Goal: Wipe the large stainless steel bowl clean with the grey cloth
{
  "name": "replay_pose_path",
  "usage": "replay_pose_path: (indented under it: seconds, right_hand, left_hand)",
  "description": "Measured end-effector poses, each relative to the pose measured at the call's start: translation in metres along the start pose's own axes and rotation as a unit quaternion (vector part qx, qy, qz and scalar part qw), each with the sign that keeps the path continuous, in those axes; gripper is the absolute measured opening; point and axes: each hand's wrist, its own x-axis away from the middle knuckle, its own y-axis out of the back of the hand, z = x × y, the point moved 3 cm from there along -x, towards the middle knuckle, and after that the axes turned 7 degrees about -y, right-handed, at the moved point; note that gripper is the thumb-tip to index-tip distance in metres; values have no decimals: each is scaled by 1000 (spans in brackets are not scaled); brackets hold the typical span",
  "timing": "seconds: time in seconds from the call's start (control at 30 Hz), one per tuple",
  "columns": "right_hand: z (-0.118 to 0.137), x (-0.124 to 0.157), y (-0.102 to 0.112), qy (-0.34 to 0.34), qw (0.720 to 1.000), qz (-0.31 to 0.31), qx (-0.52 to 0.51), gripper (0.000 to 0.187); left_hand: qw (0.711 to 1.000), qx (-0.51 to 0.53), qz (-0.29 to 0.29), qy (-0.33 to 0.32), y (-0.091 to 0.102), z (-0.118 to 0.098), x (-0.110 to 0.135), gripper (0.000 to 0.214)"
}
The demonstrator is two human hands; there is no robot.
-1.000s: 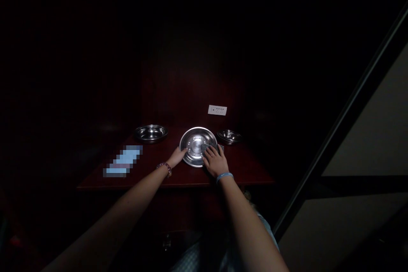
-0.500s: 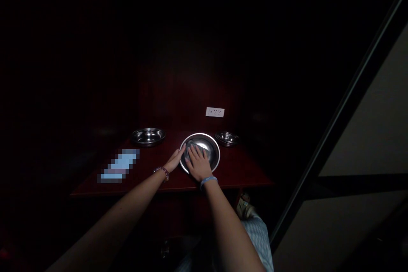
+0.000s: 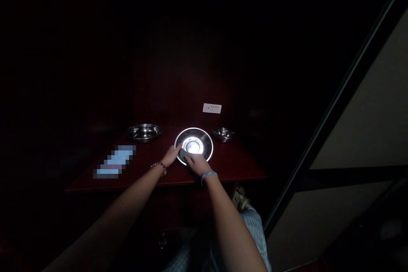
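A shiny round steel dish is tilted toward me above the dark red desk, bright light glaring off its middle. My left hand, with a beaded bracelet on its wrist, is closed on the dish's left rim. At the lower near side of the dish is my right hand, a blue band round the wrist. Its fingers are closed on a small grey cloth pressed against the dish's inner wall. Part of the cloth is hidden under the fingers.
Another steel dish stands at the back left, and a small stack of steel bowls at the back right. A blurred light-blue patch lies on the left. A white socket panel is on the back wall.
My right hand has gone from lying spread inside the dish to a bent grip nearer its lower left wall. The glare in the dish has grown, and the view has shifted slightly.
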Motion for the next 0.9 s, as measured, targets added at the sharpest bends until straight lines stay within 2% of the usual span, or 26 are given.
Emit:
replay_pose_path:
  seconds: [0.1, 0.33, 0.63, 0.9]
  right_hand:
    - [-5, -1, -3, 5, 999, -23, -43, 31]
    - [-15, -8, -15, -60, 992, -84, -67, 23]
    - [-14, -10, -20, -63, 993, -86, -56, 21]
    - [-11, -9, -19, -76, 990, -73, -92, 14]
  left_hand:
    - [1000, -2, -3, 0, 0, 4, -1, 41]
    - [1000, 11, 23, -8, -2, 6, -2, 36]
    - [1000, 24, 19, -2, -4, 3, -1, 30]
    - [999, 38, 26, -3, -4, 6, -4, 42]
